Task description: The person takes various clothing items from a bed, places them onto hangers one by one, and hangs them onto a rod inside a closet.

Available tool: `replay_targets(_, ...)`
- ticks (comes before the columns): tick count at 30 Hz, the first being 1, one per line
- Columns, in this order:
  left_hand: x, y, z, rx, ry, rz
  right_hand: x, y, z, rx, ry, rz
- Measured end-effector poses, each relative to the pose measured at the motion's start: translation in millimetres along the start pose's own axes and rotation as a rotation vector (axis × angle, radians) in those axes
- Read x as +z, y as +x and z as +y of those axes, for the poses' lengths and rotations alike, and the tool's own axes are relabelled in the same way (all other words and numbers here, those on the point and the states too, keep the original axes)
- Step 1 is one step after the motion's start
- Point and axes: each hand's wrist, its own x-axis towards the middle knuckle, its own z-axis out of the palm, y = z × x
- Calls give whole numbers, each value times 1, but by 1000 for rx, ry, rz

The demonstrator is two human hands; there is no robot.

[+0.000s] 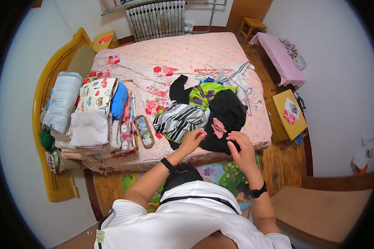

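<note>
My left hand (pixel 194 140) hovers at the near side of a clothes pile, beside a black-and-white striped garment (pixel 179 119), its fingers curled loosely. To its right my right hand (pixel 240 146) is raised over the edge of a black garment (pixel 226 109), fingers apart and holding nothing. Between the hands, a small crumpled pink cloth (pixel 218 128) lies on the black fabric. A lime-green and purple garment (pixel 202 95) tops the pile's far part. Behind it lie several clothes hangers (pixel 213 72) and a white striped garment (pixel 241 77).
The pile lies on a bed with a pink floral sheet (pixel 180 51). Left of it stand a narrow box (pixel 145 131) of small rolled items and a tall stack of folded bedding (pixel 90 127). A yellow cabinet (pixel 279 124) stands right of the bed, a radiator (pixel 155 20) beyond it.
</note>
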Motion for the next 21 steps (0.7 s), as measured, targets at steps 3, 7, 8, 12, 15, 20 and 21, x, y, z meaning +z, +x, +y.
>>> replay_targets(3,-33,27,-21,-53,91,58,18,39,11,-2,20,-13)
replay_targets(7,-69,49,-59,-143,173,177,39,80,24,-5,43,-55)
replay_targets(8,-76,58,-66,-153,174,187,42,89,27,0,35,-61)
replay_targets(12,-106,67,-131,-228,239,271,55,110,44,2,68,-104)
replay_targets(15,-115,73,-156,-303,340,345,59,125,65,14,74,-127)
replay_targets(20,-127,75,-204,-284,348,461,67,151,89,62,88,-153)
replay_targets(21,-132,76,-213,-288,345,466,68,157,93,61,89,-160)
